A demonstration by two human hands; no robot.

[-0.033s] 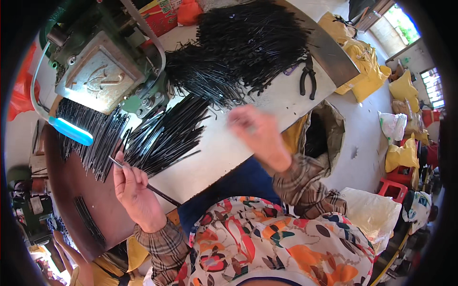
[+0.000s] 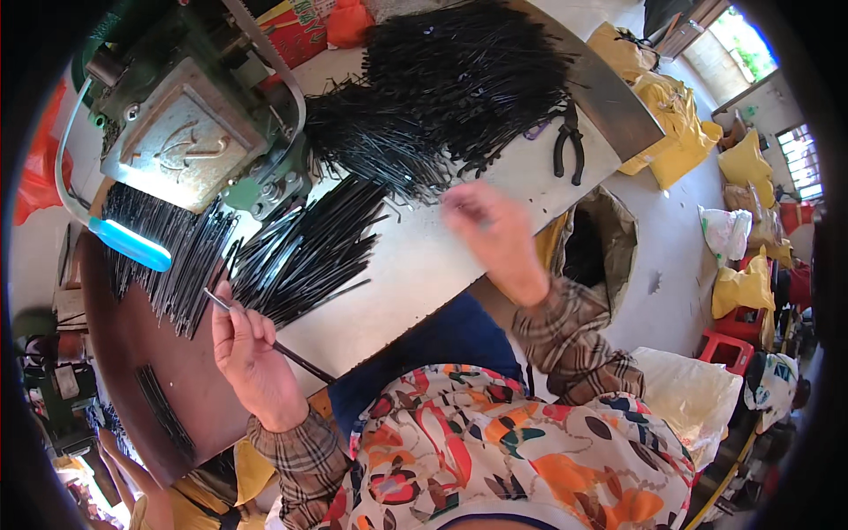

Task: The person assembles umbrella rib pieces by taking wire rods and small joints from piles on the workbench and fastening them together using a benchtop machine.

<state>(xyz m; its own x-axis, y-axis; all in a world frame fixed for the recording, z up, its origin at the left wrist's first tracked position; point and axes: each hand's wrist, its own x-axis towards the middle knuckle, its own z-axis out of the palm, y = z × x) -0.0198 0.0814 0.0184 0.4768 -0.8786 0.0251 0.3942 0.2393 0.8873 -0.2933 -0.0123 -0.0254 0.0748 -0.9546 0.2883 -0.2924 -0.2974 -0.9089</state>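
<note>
Between the thumb and fingers of my left hand [image 2: 252,358] is a thin dark rod [image 2: 305,362]. Its shiny tip shows above the fingertips, and its black end sticks out toward my lap. My right hand [image 2: 503,243] is over the pale tabletop, fingers curled inward and smeared by motion; whether they hold anything is hidden. Just past those fingers lies a big tangled heap of thin black rods [image 2: 468,79], some with bent ends. A straighter bundle of black rods [image 2: 305,252] lies beyond my left hand, beside another row of rods [image 2: 172,256].
A green machine [image 2: 190,132] with a metal plate stands at the far left, a lit blue-white lamp [image 2: 132,243] below it. Black-handled pliers [image 2: 568,150] lie on the table's right. An open sack [image 2: 623,238] stands by the table edge; yellow sacks [image 2: 676,115] sit on the floor.
My right hand has shifted a little to the right, away from the heap's near edge. My left hand and its rod stay almost where they were.
</note>
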